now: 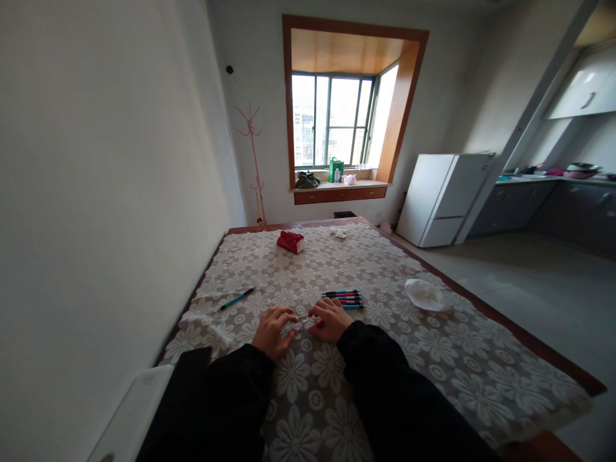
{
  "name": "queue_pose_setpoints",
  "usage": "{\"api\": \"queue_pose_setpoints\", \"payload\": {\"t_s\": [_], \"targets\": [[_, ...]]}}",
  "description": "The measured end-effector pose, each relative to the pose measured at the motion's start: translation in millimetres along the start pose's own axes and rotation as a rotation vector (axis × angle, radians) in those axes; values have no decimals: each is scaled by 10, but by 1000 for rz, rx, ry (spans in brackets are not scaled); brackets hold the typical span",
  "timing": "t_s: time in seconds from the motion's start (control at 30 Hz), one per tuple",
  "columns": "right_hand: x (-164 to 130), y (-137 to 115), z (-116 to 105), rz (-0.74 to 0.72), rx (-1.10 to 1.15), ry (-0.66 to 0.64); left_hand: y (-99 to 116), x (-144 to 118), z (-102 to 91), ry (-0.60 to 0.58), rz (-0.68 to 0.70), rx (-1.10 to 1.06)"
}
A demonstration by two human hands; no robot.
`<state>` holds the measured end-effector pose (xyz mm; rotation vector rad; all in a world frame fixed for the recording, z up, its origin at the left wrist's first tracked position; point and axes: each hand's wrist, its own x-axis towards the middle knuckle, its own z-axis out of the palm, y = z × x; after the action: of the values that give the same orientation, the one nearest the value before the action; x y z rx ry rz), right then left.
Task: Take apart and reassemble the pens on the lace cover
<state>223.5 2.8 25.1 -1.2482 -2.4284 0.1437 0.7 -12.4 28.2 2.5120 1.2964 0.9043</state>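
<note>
My left hand is over the flowered tablecloth, thumb and fingers curved and apart, with nothing visible between them. Just to its right, my right hand has its fingers bent around a red pen, of which only a short piece shows; the rest is hidden under the hand. Beyond and beside the right hand, several blue and red pens lie side by side in a row, partly covered by it. A single blue pen with black ends lies slanted on the cloth, left of my left hand.
A red tissue box stands toward the table's far end, with a small pale item to its right. A crumpled white plastic bag lies at the right. A wall runs along the table's left side. The table's wooden edge borders the right.
</note>
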Motion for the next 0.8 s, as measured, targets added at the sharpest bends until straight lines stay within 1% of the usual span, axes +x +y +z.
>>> {"api": "queue_pose_setpoints", "payload": {"t_s": [0.1,0.3,0.43,0.53,0.67,0.8], "targets": [[27,-56,62,-2,-12,34,18,3,-13,-9,4,5],[65,-138,116,-31,5,40,18,1,0,-18,-1,-3],[64,-157,96,-71,43,137,2,7,8,7,33,-21],[63,-173,91,-137,82,183,-14,16,17,22,66,-45],[64,-194,100,-187,108,177,-5,15,20,36,100,-85],[51,-198,57,-200,115,118,29,4,-1,9,113,-94]]}}
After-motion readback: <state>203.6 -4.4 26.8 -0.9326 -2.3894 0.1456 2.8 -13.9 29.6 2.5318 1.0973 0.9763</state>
